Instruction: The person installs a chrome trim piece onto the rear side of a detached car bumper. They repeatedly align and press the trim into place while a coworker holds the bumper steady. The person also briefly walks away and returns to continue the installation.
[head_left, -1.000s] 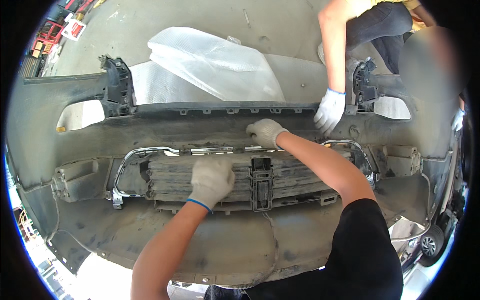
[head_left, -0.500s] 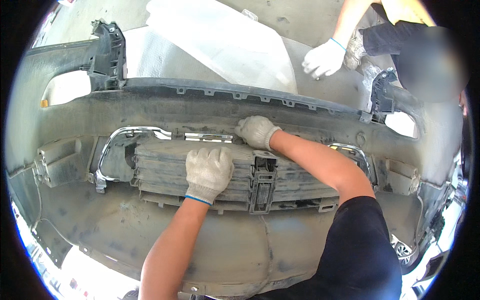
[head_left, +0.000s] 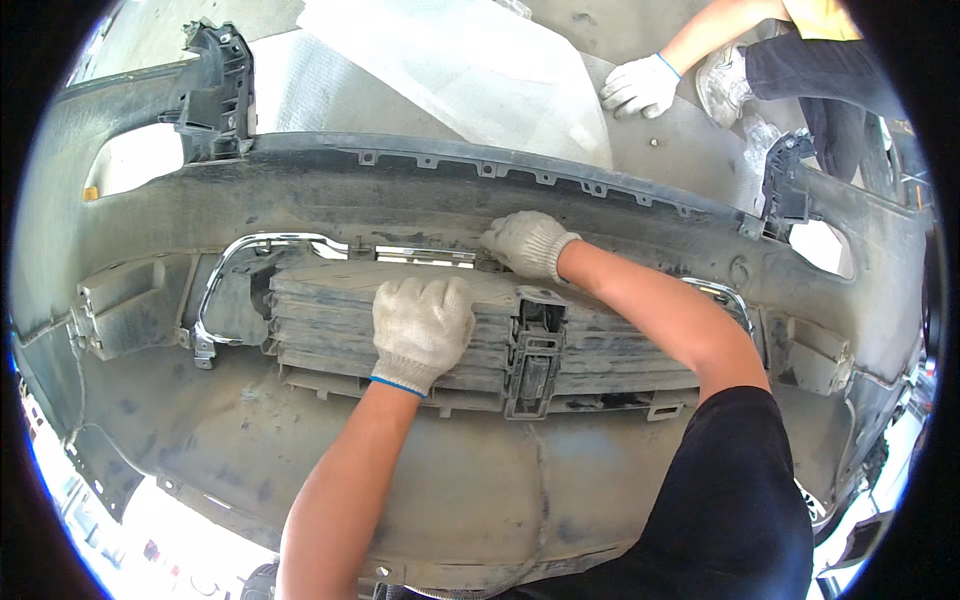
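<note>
The left hand curls over the slats, the right hand at its two o'clock, whether either grips hidden.

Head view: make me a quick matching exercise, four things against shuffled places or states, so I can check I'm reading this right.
Things
1. Left hand
2. Right hand
3. Co-worker's hand
4. Plastic sheet

Places or states
A. White-gloved, near a shoe
B. Just beyond the slatted panel, over the bumper
C. Whitish, spread on the floor
D. Over the slatted panel, left of its central bracket

Pairs: 1-D, 2-B, 3-A, 4-C
</note>
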